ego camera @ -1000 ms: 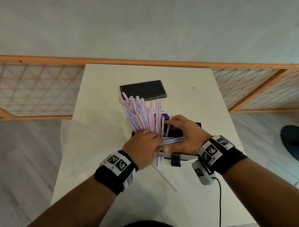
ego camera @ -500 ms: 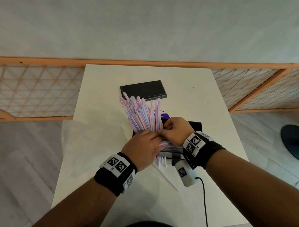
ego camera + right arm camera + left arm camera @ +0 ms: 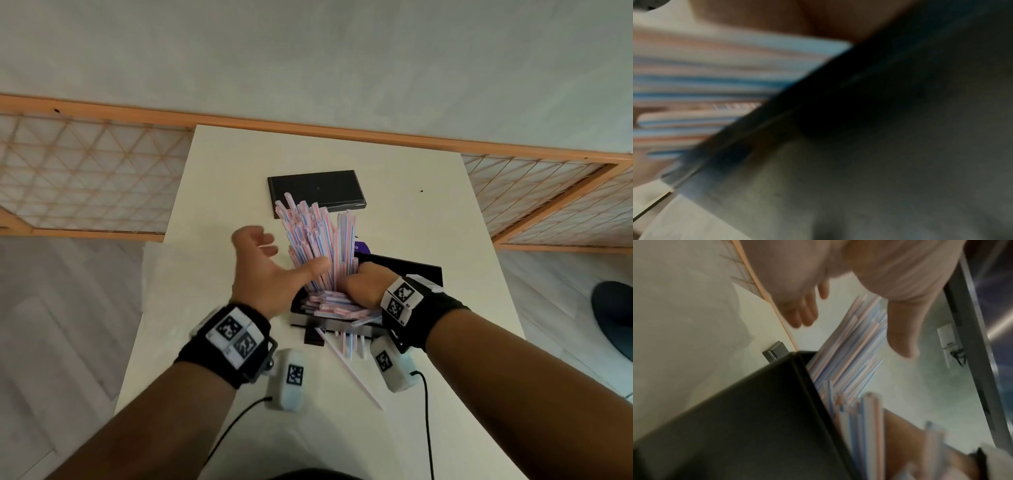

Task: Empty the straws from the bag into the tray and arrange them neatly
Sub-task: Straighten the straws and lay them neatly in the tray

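A thick bundle of pink-and-blue striped straws [image 3: 318, 236] stands nearly upright in the black tray [image 3: 416, 270] at mid-table. My right hand [image 3: 359, 284] grips the bundle at its base inside the tray; its fingers are hidden behind the straws. My left hand [image 3: 284, 257] is open just left of the bundle, palm toward it, with the thumb [image 3: 317, 267] touching the straws. More straws [image 3: 337, 305] lie flat in the tray's near side. In the left wrist view the fingers [image 3: 801, 316] are spread beside the straws [image 3: 849, 353] and tray wall [image 3: 756, 418]. The right wrist view is blurred, showing straws [image 3: 715, 84] close up.
A few loose straws [image 3: 346, 359] lie on the white table [image 3: 411, 428] in front of the tray. A flat black box [image 3: 315, 192] lies behind the bundle. A clear plastic sheet [image 3: 164, 274] hangs off the table's left edge. A purple object [image 3: 363, 246] peeks out behind the straws.
My left hand has let go of the bundle's base and swung out to the left, opening. My right hand has slid left and taken hold of the bundle's base.
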Available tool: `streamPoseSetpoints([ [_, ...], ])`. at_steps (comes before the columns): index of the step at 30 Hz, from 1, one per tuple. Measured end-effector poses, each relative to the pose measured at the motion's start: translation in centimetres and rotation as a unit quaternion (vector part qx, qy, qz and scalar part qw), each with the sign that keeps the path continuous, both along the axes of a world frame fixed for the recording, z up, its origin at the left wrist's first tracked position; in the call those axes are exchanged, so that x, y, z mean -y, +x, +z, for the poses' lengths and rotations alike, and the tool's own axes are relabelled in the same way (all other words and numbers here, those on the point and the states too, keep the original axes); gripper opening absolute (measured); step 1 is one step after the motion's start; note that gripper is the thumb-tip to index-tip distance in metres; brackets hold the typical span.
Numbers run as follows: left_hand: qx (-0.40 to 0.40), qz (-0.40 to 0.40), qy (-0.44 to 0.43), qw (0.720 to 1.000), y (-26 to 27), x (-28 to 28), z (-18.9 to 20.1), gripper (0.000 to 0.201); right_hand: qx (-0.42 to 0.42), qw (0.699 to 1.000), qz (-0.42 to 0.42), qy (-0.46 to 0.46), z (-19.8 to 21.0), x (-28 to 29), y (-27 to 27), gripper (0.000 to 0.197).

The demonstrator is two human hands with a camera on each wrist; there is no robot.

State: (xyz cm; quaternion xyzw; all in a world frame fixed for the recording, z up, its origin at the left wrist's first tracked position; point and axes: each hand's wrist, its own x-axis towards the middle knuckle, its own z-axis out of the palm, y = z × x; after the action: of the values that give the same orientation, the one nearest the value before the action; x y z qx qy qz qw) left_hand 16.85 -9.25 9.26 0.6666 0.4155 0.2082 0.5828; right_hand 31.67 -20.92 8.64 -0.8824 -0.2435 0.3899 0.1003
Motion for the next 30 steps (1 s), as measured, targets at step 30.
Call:
streamPoseSetpoints([
  [30,0.217,-0.072,-0.108,0.967,1.2,-0.4,-0.8,0.088,0.062,0.961,0.088,0.254,3.2,3.3,-1.0,0.044],
])
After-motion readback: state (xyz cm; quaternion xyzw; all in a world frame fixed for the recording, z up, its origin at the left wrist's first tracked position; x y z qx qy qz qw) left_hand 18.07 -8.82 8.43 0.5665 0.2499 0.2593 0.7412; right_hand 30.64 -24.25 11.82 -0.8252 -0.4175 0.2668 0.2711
